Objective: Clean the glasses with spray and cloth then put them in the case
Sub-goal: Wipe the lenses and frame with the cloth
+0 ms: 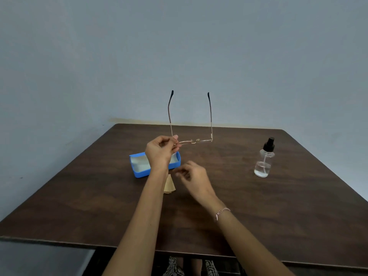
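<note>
The glasses [196, 140] are held in the air at the centre of the frame, above the far half of the dark wooden table [258, 216]. Their front lies nearly flat, its long axis running left to right across the picture. Both temples are unfolded and stand up from its two ends toward the top of the frame, their dark tips showing against the grey wall [199, 46]. The left hand [159, 152], just left of centre, pinches the left end of the front between thumb and curled fingers; the right end hangs free. The right hand [194, 174] is lower and slightly right of it, apart from the frame, its fingers loosely bent and somewhat blurred, with nothing visibly held. A thin bracelet [222, 212] circles that wrist. Below and behind the left hand, the blue case [139, 170] sits open on the table, pale lining facing up. A beige cloth [169, 186] lies just in front of the case, partly hidden by the left forearm. The clear spray bottle [263, 162] with a black cap stands upright at the right of the frame, well apart from both hands.
</note>
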